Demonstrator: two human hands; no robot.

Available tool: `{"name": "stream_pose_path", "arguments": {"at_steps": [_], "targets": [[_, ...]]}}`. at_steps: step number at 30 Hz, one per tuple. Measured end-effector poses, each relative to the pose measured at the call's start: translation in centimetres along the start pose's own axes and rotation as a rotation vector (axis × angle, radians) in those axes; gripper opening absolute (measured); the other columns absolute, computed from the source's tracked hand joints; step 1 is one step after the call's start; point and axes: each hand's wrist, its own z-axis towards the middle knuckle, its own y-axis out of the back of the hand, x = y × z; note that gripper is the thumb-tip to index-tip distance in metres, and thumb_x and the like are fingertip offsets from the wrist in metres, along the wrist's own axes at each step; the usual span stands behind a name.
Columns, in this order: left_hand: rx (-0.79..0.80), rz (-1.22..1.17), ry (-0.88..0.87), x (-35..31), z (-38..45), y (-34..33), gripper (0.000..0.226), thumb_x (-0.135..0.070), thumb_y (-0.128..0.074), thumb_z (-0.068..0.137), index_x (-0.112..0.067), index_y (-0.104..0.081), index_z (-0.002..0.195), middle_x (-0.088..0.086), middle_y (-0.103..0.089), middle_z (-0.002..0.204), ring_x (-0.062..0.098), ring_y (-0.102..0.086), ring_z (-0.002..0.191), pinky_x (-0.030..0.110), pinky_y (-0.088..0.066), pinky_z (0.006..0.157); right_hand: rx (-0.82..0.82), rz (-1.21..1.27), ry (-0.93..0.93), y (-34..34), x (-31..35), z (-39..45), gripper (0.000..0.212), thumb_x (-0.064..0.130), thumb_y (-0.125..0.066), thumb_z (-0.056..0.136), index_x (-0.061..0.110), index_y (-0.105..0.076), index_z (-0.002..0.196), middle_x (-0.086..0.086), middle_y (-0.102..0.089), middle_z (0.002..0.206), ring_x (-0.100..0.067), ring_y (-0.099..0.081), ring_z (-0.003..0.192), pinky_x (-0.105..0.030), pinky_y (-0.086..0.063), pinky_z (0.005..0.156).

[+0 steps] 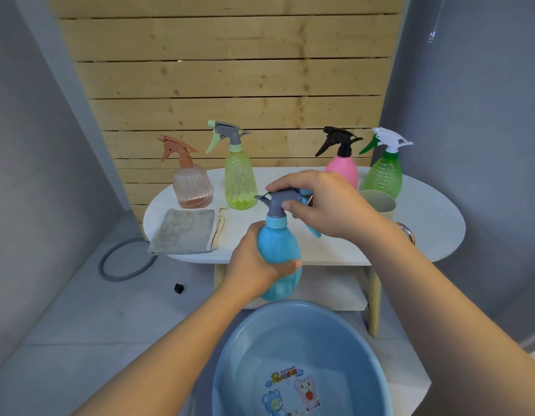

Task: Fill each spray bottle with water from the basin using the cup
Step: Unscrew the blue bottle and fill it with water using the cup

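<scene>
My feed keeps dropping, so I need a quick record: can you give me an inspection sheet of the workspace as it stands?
Surface: white oval table, with a shelf under it.
Job's things: blue spray bottle held above the basin; peach bottle, yellow bottle, pink bottle, green bottle and cup stand on the table.
Clutter: grey cloth on the table; small black object on the floor.
Hands: left hand grips the blue bottle's body; right hand grips its spray head.
Cables: grey hose loop on the floor.
Surroundings: wooden slat wall, grey walls.
</scene>
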Motion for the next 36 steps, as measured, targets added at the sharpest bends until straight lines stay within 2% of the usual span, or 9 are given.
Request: {"name": "stream_pose_path", "arguments": {"at_steps": [6, 10, 15, 19, 27, 30, 32, 34, 36], "targets": [[0.083, -0.02, -0.012, 0.1, 0.1, 0.6, 0.069, -0.027, -0.084, 0.066, -0.03, -0.043, 0.121, -0.011, -0.06, 0.106, 0.005, -0.059, 0.095, 0.023, -0.048, 0.072, 0.037, 0.155, -0.066, 0.5, -0.5, -0.1, 0.031, 0.006, -0.056, 0.09, 0.02, -0.063, 0.116, 0.02, -0.058, 0.095, 0.005, -0.054, 0.075, -0.001, -0.036, 0.065], [0.119, -0.033, -0.018, 0.3, 0.5, 0.7, 0.071, -0.023, -0.084, 0.066, -0.029, -0.043, 0.124, -0.011, -0.06, 0.108, 0.007, -0.06, 0.097, 0.023, -0.049, 0.076, -0.008, 0.226, -0.041, 1.5, -0.4, 0.3, 0.034, 0.002, -0.057, 0.089, 0.027, -0.065, 0.109, 0.013, -0.06, 0.108, -0.001, -0.053, 0.096, -0.003, -0.038, 0.077], [-0.015, -0.121, -0.029, -0.3, 2.3, 0.0, 0.072, -0.03, -0.086, 0.058, -0.031, -0.045, 0.116, -0.01, -0.061, 0.105, 0.013, -0.061, 0.098, 0.031, -0.051, 0.082, -0.034, 0.147, -0.023, 1.6, -0.5, 1.3, 0.034, 0.004, -0.059, 0.088, 0.024, -0.065, 0.115, 0.008, -0.059, 0.107, -0.008, -0.052, 0.102, -0.01, -0.038, 0.082], [-0.122, -0.123, -0.066, -1.3, 4.5, -0.6, 0.065, -0.022, -0.085, 0.066, -0.032, -0.042, 0.113, -0.013, -0.056, 0.097, 0.006, -0.056, 0.088, 0.017, -0.043, 0.068, -0.151, 0.094, -0.048, 1.2, -1.1, 2.6, 0.034, 0.005, -0.059, 0.087, 0.021, -0.064, 0.117, 0.007, -0.062, 0.114, -0.009, -0.052, 0.108, 0.001, -0.029, 0.079], [-0.222, -0.055, -0.039, 0.0, 7.7, -3.2, 0.059, -0.028, -0.084, 0.063, -0.028, -0.043, 0.106, -0.002, -0.059, 0.105, 0.017, -0.057, 0.093, 0.028, -0.044, 0.074, -0.129, 0.027, -0.172, -1.7, -2.8, 4.8, 0.038, 0.007, -0.056, 0.086, 0.023, -0.065, 0.12, 0.004, -0.065, 0.121, -0.016, -0.056, 0.115, -0.023, -0.043, 0.094], [-0.299, -0.062, -0.051, 0.4, 8.4, -3.7, 0.055, -0.03, -0.084, 0.06, -0.027, -0.046, 0.1, 0.0, -0.061, 0.099, 0.019, -0.059, 0.089, 0.03, -0.048, 0.07, -0.138, -0.01, -0.196, -2.2, -2.5, 5.4, 0.034, 0.013, -0.054, 0.089, 0.024, -0.065, 0.12, 0.0, -0.066, 0.119, -0.022, -0.059, 0.11, -0.035, -0.048, 0.09], [-0.308, -0.09, -0.053, 0.5, 8.5, -3.9, 0.057, -0.038, -0.083, 0.056, -0.028, -0.047, 0.1, -0.001, -0.061, 0.097, 0.019, -0.06, 0.089, 0.038, -0.052, 0.073, -0.113, -0.002, -0.232, -1.9, -2.4, 5.6, 0.033, 0.018, -0.046, 0.092, 0.025, -0.066, 0.118, 0.002, -0.066, 0.12, -0.02, -0.061, 0.094, -0.032, -0.051, 0.077], [-0.291, -0.114, -0.055, 0.9, 8.8, -3.9, 0.063, -0.051, -0.076, 0.056, -0.025, -0.051, 0.108, 0.0, -0.062, 0.102, 0.021, -0.061, 0.094, 0.045, -0.052, 0.08, -0.055, 0.01, -0.266, -1.3, -2.3, 5.8, 0.036, 0.018, -0.04, 0.092, 0.024, -0.068, 0.114, 0.006, -0.065, 0.121, -0.012, -0.054, 0.068, -0.027, -0.042, 0.058], [-0.272, -0.112, -0.08, 1.0, 9.1, -3.4, 0.07, -0.054, -0.071, 0.066, -0.02, -0.05, 0.123, 0.0, -0.057, 0.119, 0.019, -0.054, 0.112, 0.042, -0.047, 0.096, -0.013, -0.03, -0.268, -0.8, -2.1, 6.1, 0.036, 0.017, -0.041, 0.091, 0.023, -0.068, 0.113, 0.004, -0.063, 0.118, -0.017, -0.052, 0.072, -0.028, -0.042, 0.062]]}}
